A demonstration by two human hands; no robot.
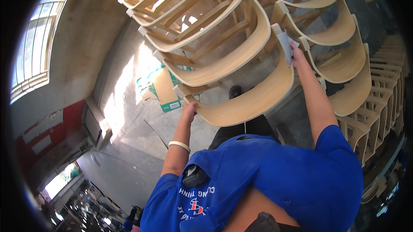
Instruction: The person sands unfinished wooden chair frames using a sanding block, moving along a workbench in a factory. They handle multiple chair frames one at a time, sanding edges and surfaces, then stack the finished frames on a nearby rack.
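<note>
In front of me is a chair frame with a broad, curved light-wood backrest (245, 106). My left hand (189, 110) is closed round the backrest's left end, with the thumb on the wood. At the other end, my right hand (297, 55) holds a folded pale grey sheet (285, 46) against the wooden upright; whether it is cloth or abrasive paper I cannot tell. The frame's lower part is hidden beneath the backrest. Just beyond stands another curved wooden chair frame (215, 73), which neither hand touches.
Rows of similar chair frames (189, 38) stand ahead, with more on the right (337, 66). Stacked wooden parts (372, 116) line the far right. Flattened green and brown cardboard (165, 88) lies on the sunlit floor. A barred window (38, 38) is at the left.
</note>
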